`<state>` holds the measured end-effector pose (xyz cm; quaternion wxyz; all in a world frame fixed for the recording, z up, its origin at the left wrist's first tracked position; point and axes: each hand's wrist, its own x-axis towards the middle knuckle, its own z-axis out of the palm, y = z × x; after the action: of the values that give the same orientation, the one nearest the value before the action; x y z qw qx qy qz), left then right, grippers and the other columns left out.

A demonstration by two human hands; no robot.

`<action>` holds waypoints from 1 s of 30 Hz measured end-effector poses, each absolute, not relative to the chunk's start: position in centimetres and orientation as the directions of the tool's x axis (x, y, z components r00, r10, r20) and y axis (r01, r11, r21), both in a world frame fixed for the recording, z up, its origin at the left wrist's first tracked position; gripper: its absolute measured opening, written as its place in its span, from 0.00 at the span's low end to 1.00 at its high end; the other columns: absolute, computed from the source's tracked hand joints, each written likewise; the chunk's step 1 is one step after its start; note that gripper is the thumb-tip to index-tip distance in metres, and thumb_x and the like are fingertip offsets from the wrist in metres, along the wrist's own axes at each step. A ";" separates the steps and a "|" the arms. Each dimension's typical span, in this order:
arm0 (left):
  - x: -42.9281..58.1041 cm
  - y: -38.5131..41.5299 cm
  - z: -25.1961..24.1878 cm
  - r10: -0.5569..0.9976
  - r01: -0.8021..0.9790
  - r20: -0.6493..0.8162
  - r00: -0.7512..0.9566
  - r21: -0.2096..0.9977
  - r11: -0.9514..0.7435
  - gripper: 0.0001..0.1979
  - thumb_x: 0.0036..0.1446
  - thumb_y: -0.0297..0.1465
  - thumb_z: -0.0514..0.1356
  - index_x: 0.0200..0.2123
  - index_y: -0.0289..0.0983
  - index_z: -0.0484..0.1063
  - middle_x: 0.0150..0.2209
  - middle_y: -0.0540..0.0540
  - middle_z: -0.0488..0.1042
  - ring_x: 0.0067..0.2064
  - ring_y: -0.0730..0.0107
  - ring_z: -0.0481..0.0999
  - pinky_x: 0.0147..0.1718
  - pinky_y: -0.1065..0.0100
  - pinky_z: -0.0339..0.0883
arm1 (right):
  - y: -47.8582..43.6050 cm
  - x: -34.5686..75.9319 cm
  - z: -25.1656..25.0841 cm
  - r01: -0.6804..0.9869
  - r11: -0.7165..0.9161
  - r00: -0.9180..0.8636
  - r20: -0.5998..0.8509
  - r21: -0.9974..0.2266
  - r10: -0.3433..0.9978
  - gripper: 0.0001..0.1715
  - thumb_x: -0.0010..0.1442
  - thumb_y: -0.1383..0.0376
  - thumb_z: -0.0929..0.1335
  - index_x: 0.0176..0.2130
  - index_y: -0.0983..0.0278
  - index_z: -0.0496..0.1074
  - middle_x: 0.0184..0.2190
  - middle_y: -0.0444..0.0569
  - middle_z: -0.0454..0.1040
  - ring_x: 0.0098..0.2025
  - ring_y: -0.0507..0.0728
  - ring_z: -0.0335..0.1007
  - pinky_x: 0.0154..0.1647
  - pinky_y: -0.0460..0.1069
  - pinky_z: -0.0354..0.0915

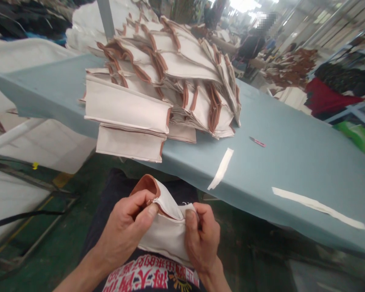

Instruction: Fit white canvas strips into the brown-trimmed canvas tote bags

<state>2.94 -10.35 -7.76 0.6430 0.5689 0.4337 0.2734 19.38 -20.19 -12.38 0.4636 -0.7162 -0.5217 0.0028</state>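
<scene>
Both hands grip one cream fabric piece with brown trim over my lap, below the table's front edge. My left hand pinches its upper left corner near the brown edge, thumb pressed on the cloth. My right hand pinches the upper right edge, fingers closed on it. On the table ahead lies a large pile of like cream and brown pieces, overhanging the front edge at the left.
The blue-grey table slopes across the view. It carries two white fabric strips and a small pink tool. White fabric heaps lie at left. A person stands in the background. Green floor shows below.
</scene>
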 end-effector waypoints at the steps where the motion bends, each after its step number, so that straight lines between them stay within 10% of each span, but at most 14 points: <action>1: 2.8 -10.3 -8.0 0.839 0.126 -0.230 0.494 0.973 0.193 0.15 0.61 0.40 0.65 0.26 0.38 0.77 0.24 0.51 0.73 0.26 0.70 0.65 0.24 0.71 0.57 | -20.2 19.3 -12.4 0.737 -0.027 0.464 0.475 -0.676 0.748 0.14 0.75 0.61 0.65 0.35 0.60 0.73 0.19 0.39 0.75 0.17 0.52 0.70 0.21 0.45 0.62; 14: 2.6 -10.6 -11.8 0.954 -0.019 -0.151 0.259 0.987 0.162 0.17 0.59 0.40 0.66 0.22 0.39 0.70 0.20 0.56 0.64 0.22 0.76 0.57 0.20 0.75 0.51 | -20.1 18.1 -12.7 0.806 0.043 0.372 0.562 -0.590 0.739 0.14 0.77 0.62 0.64 0.38 0.60 0.73 0.23 0.41 0.79 0.19 0.52 0.73 0.23 0.45 0.64; 18: 2.7 -10.5 -11.1 0.893 -0.091 -0.300 0.335 0.933 0.348 0.16 0.59 0.41 0.64 0.23 0.40 0.68 0.19 0.58 0.61 0.21 0.76 0.54 0.19 0.75 0.50 | -19.8 18.1 -12.2 0.821 0.055 0.360 0.590 -0.569 0.723 0.15 0.78 0.60 0.64 0.37 0.60 0.72 0.23 0.40 0.79 0.17 0.51 0.69 0.21 0.45 0.62; 30: 2.1 -10.3 -10.0 0.872 0.013 -0.201 0.446 0.976 0.218 0.22 0.69 0.47 0.60 0.27 0.39 0.71 0.23 0.54 0.66 0.24 0.72 0.59 0.22 0.73 0.54 | -20.2 18.8 -12.1 0.784 0.051 0.377 0.538 -0.619 0.754 0.14 0.76 0.61 0.65 0.38 0.61 0.73 0.23 0.41 0.78 0.18 0.51 0.70 0.22 0.45 0.62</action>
<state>2.12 -10.35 -10.05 0.6613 0.5344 0.4144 0.3246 18.82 -20.18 -12.11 0.4624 -0.6888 -0.5581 -0.0162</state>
